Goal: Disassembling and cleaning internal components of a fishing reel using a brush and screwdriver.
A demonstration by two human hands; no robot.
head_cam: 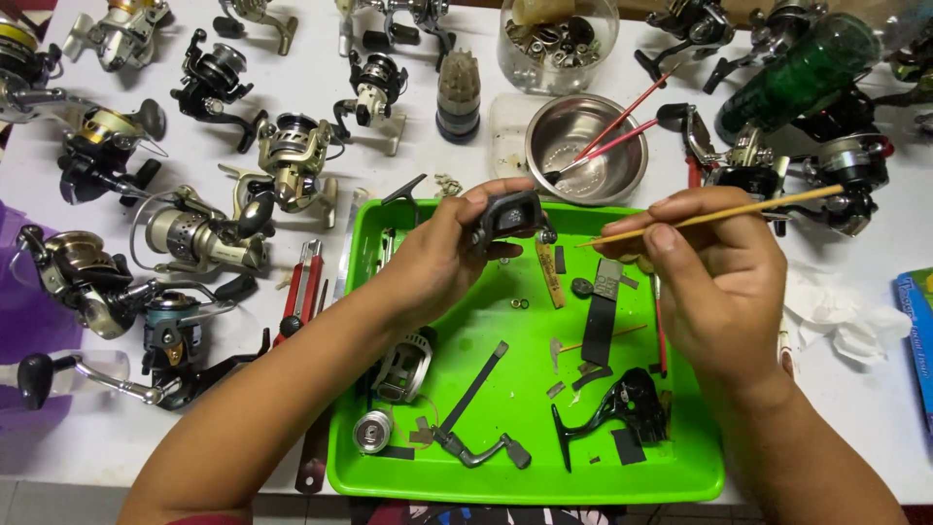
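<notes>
My forearms reach over the green tray (680,476); my left hand (437,258) pinches a small dark reel part (507,216) above its far rim. My right hand (714,277) grips a thin wooden stick (719,212), its long axis running crosswise, tip just right of the part. Fishing reels (194,233) crowd the worktop (855,408) left.

A steel bowl (586,146) with two red brushes is set just behind the green tray (680,476). Left of the tray, many fishing reels (199,233) are spread over the white table (292,68), with a red cutter (303,292) close to its left rim. Crumpled tissue (846,316) is seen to its right, and a clear jar (559,44) behind the bowl.
</notes>
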